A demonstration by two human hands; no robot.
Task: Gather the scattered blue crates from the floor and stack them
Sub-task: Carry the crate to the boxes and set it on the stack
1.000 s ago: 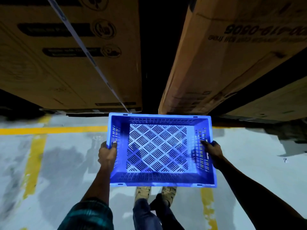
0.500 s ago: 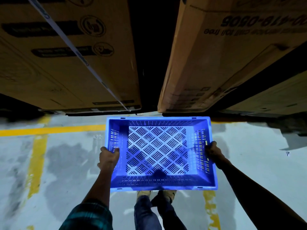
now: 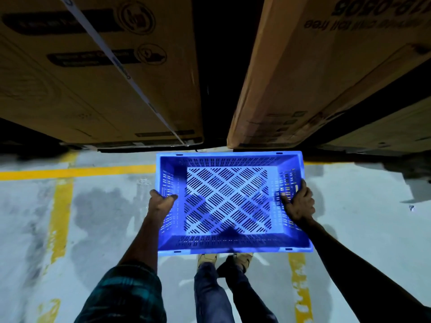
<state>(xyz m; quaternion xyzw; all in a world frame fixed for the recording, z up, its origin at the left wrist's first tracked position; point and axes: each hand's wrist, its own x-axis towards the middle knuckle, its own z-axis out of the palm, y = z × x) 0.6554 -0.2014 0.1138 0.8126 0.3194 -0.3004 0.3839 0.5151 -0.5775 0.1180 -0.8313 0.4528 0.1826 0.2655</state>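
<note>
Fingers of both hands, left hand (image 3: pixel 161 203) and right hand (image 3: pixel 299 202), grasp the slotted blue plastic crate's (image 3: pixel 229 243) side rims; its far edge nears two tall cardboard boxes (image 3: pixel 303 73).

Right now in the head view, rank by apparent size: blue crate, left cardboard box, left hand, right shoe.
1. Left cardboard box, largest, though cut off by the frame.
2. Blue crate, held near the camera, so it looks bigger than it is.
3. Left hand, gripping the crate's side.
4. Right shoe, mostly hidden under the crate.
</note>
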